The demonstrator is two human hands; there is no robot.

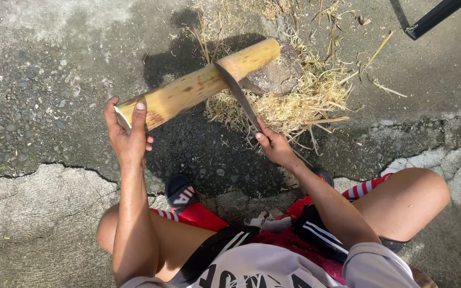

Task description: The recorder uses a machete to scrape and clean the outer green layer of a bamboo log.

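A thick yellow bamboo section (198, 84) lies slanted, its far end propped on a round stump (278, 74). My left hand (128, 134) grips the near cut end of the bamboo, thumb on top. My right hand (274, 145) holds the handle of a long dark knife (239, 95). The knife's blade rests across the bamboo near its far end, edge against the skin.
Dry bamboo shavings (300, 101) lie heaped around the stump. The ground is cracked asphalt and concrete (38, 176). A dark metal bar (436, 17) crosses the top right corner. My bent knees and a sandal (181, 193) fill the bottom.
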